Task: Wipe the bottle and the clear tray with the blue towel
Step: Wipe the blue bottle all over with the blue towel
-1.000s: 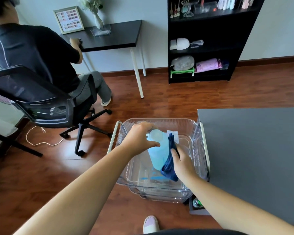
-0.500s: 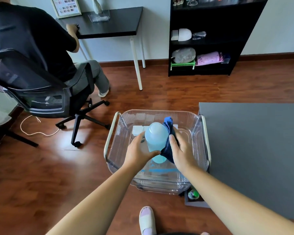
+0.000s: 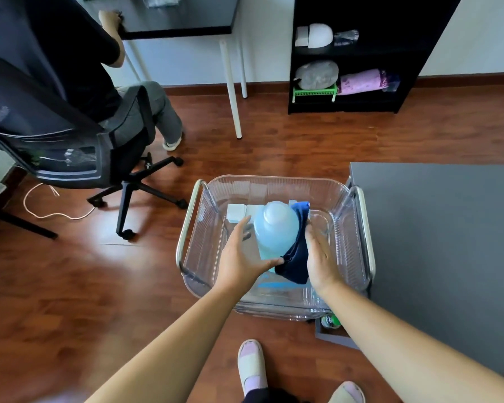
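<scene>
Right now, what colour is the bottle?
The bottle is pale, translucent blue; the head view shows it best.

A: How many things at the cart?
B: One clear tray [image 3: 274, 181]; one bottle [image 3: 275, 228]; one blue towel [image 3: 296, 257].
A: Hands?
B: Two; one left hand [image 3: 242, 257], one right hand [image 3: 322, 257].
A: And around the room?
B: One office chair [image 3: 56, 158]; one seated person [image 3: 79, 68]; one black desk [image 3: 181, 21]; one shelf unit [image 3: 405, 53]; one grey table [image 3: 434, 228]; two slippers [image 3: 250, 365].
</scene>
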